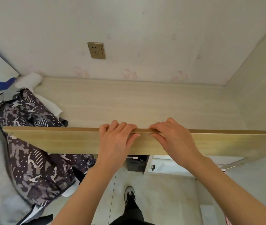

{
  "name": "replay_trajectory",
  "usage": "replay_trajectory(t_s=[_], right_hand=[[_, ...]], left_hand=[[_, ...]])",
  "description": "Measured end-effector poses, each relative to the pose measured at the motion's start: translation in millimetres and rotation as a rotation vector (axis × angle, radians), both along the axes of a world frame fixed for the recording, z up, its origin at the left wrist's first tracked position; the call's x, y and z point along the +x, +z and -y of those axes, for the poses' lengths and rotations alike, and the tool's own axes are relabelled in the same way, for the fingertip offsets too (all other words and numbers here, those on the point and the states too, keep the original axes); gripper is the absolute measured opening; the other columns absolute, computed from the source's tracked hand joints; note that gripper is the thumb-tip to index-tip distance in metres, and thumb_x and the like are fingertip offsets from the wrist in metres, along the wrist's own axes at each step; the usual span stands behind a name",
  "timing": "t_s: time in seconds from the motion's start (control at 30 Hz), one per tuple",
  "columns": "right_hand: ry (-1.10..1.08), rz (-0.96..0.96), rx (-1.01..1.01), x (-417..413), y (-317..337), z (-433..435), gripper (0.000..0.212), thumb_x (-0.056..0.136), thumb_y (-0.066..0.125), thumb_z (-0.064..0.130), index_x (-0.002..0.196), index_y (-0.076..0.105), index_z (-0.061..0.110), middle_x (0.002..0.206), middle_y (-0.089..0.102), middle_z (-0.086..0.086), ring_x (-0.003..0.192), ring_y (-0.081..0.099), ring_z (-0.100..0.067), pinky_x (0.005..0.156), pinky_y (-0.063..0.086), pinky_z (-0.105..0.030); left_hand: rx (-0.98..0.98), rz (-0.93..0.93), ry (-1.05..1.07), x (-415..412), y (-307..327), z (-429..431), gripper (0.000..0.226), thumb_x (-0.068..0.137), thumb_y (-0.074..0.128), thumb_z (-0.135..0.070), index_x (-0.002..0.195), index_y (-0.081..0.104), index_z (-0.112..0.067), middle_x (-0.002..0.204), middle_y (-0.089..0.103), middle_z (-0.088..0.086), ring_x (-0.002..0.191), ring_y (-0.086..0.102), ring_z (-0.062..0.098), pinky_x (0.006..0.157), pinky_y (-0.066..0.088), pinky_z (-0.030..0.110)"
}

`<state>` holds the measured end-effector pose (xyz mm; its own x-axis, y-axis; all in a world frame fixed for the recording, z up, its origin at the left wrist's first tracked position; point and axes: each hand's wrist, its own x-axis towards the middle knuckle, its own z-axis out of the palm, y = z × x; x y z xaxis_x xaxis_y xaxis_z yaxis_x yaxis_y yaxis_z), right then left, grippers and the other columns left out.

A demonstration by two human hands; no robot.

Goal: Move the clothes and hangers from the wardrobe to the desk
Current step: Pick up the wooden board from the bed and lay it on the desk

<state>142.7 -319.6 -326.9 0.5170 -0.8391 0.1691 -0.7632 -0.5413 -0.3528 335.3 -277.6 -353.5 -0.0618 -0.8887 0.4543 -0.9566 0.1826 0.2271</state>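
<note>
Left hand [117, 138]: fingers curled over the top edge of the wooden board [56, 140], thumb on its near face — gripping it.
Right hand [174, 137]: same grasp on the board, just beside the left.
Patterned garment [36, 168]: dark, white-flecked, at the left; the board crosses in front of it and hides a band.
Hidden or cut off: the board's right end leaves the frame; fingertips lie behind the edge; the black box [136, 164] below is half covered — whether the garment rests on the pale surface [145, 104] is unclear.
Counts: two hands, one board, one garment, one wall socket [96, 50], one shoe [129, 194].
</note>
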Motion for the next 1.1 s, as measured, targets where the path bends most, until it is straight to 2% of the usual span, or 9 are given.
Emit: replay_trajectory(t_s=[0.3,0.5,0.87,1.03,1.1], right_hand=[[-0.126,0.016,-0.037,16,8,79,0.015,0.092,0.059,0.029,0.104,0.067,0.025,0.082,0.066,0.010,0.085,0.050,-0.017,0.064,0.045,-0.036],[-0.154,-0.038,0.007,8,1,112,0.017,0.094,0.055,0.034,0.107,0.065,0.029,0.086,0.065,0.014,0.088,0.048,-0.012,0.066,0.040,-0.030],[-0.140,-0.013,0.074,-13,-4,157,0.017,0.093,0.057,0.033,0.107,0.065,0.027,0.086,0.065,0.013,0.090,0.049,-0.014,0.068,0.043,-0.034],[-0.107,-0.017,0.127,-13,-7,167,0.020,0.094,0.055,0.034,0.110,0.064,0.028,0.072,0.044,0.025,0.092,0.049,-0.012,0.070,0.041,-0.031],[-0.092,-0.024,0.141,-11,-8,170,0.021,0.094,0.054,0.034,0.112,0.064,0.029,0.082,0.057,0.021,0.094,0.048,-0.011,0.071,0.040,-0.031]], left_hand=[[0.003,-0.101,-0.067,12,1,96,0.024,0.093,0.048,-0.044,0.098,0.065,-0.027,0.082,0.063,-0.015,0.078,0.051,0.015,0.080,0.027,0.032],[0.028,-0.129,-0.076,3,-9,130,0.019,0.092,0.053,-0.042,0.097,0.065,-0.028,0.082,0.063,-0.014,0.078,0.051,0.015,0.080,0.025,0.032],[0.102,-0.128,-0.087,-17,-15,174,0.024,0.093,0.046,-0.044,0.097,0.064,-0.029,0.082,0.062,-0.014,0.079,0.050,0.015,0.078,0.027,0.034],[0.125,-0.147,-0.055,-19,-20,178,0.023,0.092,0.047,-0.044,0.096,0.064,-0.029,0.081,0.062,-0.015,0.078,0.051,0.015,0.078,0.027,0.033],[0.137,-0.167,-0.044,-17,-22,178,0.024,0.092,0.046,-0.045,0.095,0.064,-0.029,0.081,0.062,-0.015,0.078,0.050,0.014,0.078,0.026,0.033]])
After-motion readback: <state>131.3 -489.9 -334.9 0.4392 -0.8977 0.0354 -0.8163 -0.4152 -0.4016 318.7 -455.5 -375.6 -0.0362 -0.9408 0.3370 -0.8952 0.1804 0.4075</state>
